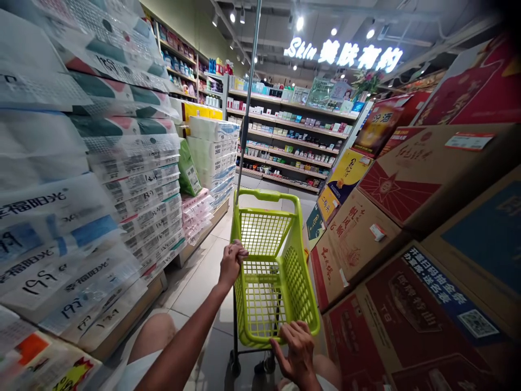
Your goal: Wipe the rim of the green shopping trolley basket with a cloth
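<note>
A lime-green plastic shopping cart stands in front of me in the aisle, its basket holding no goods that I can see. My left hand is closed on the basket's left rim, about midway along. At the near rim, toward the right corner, my right hand grips with its fingers over the edge and its thumb on the outer side. The cart's handle is at the far end, away from both hands. Beside it, a tall thin metal pole rises from the far left corner.
Stacked paper packs line the left on a low platform. Cardboard cartons crowd close on the right. Ahead, shelves of small boxes and bottles cross the aisle's end. Tiled floor runs left of the cart.
</note>
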Motion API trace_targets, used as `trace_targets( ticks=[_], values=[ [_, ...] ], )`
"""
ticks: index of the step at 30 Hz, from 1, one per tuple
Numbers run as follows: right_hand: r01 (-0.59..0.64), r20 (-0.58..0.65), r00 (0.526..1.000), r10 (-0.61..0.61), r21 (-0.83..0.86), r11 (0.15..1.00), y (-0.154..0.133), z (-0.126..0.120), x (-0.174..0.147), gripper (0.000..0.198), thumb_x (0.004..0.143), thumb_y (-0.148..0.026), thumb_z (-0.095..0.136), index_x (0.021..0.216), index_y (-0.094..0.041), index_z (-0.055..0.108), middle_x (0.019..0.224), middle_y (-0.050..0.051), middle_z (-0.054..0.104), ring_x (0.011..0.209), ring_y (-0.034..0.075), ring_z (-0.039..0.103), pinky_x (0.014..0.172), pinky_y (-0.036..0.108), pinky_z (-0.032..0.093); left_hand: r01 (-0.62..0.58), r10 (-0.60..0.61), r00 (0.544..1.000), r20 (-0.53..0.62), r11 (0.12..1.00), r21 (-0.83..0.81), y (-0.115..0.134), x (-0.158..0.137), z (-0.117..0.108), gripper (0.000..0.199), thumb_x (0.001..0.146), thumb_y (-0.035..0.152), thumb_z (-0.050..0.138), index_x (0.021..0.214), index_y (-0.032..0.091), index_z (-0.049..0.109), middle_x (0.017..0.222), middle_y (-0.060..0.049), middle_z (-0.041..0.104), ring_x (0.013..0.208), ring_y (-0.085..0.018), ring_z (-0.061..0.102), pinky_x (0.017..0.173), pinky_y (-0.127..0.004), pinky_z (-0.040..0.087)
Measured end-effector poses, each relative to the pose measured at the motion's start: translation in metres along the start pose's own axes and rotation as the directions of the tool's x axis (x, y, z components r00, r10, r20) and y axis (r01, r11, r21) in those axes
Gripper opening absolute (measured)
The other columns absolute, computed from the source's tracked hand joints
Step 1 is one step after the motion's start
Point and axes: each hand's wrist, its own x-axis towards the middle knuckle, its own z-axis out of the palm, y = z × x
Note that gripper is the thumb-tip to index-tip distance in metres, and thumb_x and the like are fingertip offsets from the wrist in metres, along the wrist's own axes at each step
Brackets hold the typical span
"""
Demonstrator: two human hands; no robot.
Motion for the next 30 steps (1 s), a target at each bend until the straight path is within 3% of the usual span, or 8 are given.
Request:
trace_targets(
  ticks=[8,11,15,17,22,25,27,30],
  values=[
    [0.081,-0.021,0.996,-0.082,-0.023,0.996,0.012,-0.004,-0.007,0.025,0.088,-0.031,0.063,0.075,-0.023,0.043,0.064,-0.003,0.052,0.061,0.016,0.051,0.075,0.033,0.033,-0.098,0.098,0.995,0.007,0.995,-0.020,-0.010,-0.029,0.007,0.033,0.087,0.010,0.048,0.103,0.024,0.073,0.116,-0.008,0.059,0.100,-0.020,0.064,0.089,-0.038,0.056],
    [0.042,0.015,0.999,-0.042,-0.025,0.999,0.014,-0.012,-0.008,0.027,0.089,-0.033,0.062,0.074,-0.024,0.042,0.063,-0.004,0.051,0.062,0.015,0.050,0.077,0.034,0.034,0.000,0.000,1.000,0.017,1.000,0.024,0.004,0.019,0.007,0.028,0.089,0.011,0.048,0.097,0.019,0.073,0.111,-0.010,0.059,0.085,-0.019,0.061,0.076,-0.037,0.058],
    [-0.027,0.072,0.997,0.027,-0.007,1.000,0.012,-0.020,-0.005,0.028,0.091,-0.034,0.059,0.073,-0.023,0.042,0.064,-0.004,0.051,0.063,0.015,0.050,0.081,0.035,0.035,0.039,-0.039,0.999,-0.008,0.999,0.021,0.020,0.119,0.009,0.024,0.090,0.012,0.049,0.094,0.017,0.072,0.117,-0.012,0.055,0.090,-0.019,0.058,0.079,-0.039,0.057],
    [-0.048,0.083,0.995,0.048,0.001,0.999,0.012,-0.019,-0.003,0.028,0.092,-0.035,0.059,0.072,-0.023,0.042,0.064,-0.003,0.052,0.064,0.015,0.050,0.080,0.034,0.034,0.032,-0.032,0.999,-0.009,0.999,0.020,0.021,0.141,0.013,0.023,0.088,0.010,0.051,0.091,0.017,0.072,0.117,-0.012,0.054,0.093,-0.020,0.057,0.082,-0.040,0.056],
    [-0.057,0.068,0.996,0.058,-0.003,0.998,0.015,-0.014,-0.003,0.029,0.091,-0.036,0.060,0.072,-0.023,0.042,0.064,-0.003,0.053,0.064,0.016,0.050,0.081,0.034,0.034,-0.037,0.038,0.999,0.032,0.999,-0.011,0.005,0.074,0.024,0.026,0.095,0.019,0.047,0.095,0.018,0.073,0.114,-0.012,0.055,0.081,-0.016,0.055,0.072,-0.037,0.059],
    [-0.039,0.082,0.996,0.039,-0.002,0.999,0.020,-0.016,-0.006,0.029,0.090,-0.035,0.061,0.072,-0.023,0.042,0.064,-0.003,0.053,0.064,0.016,0.050,0.081,0.034,0.034,-0.121,0.122,0.990,0.067,0.992,-0.026,-0.008,0.027,0.023,0.022,0.092,0.018,0.054,0.102,0.022,0.074,0.118,-0.009,0.054,0.094,-0.018,0.058,0.085,-0.041,0.060],
    [-0.033,0.086,0.996,0.032,0.008,0.999,0.023,-0.019,-0.007,0.027,0.090,-0.034,0.061,0.073,-0.023,0.044,0.065,-0.003,0.054,0.065,0.016,0.051,0.081,0.035,0.034,-0.192,0.190,0.976,0.105,0.981,0.005,-0.009,0.031,0.019,0.021,0.091,0.018,0.057,0.102,0.022,0.074,0.116,-0.010,0.054,0.098,-0.020,0.058,0.086,-0.043,0.060],
    [-0.049,0.089,0.995,0.048,0.010,0.999,0.024,-0.022,-0.007,0.025,0.090,-0.035,0.060,0.073,-0.023,0.045,0.065,-0.003,0.055,0.065,0.016,0.052,0.082,0.035,0.034,-0.133,0.128,0.986,0.108,0.990,0.044,0.000,0.083,0.013,0.015,0.091,0.020,0.059,0.094,0.018,0.073,0.114,-0.012,0.054,0.096,-0.022,0.058,0.080,-0.043,0.060]
  ],
)
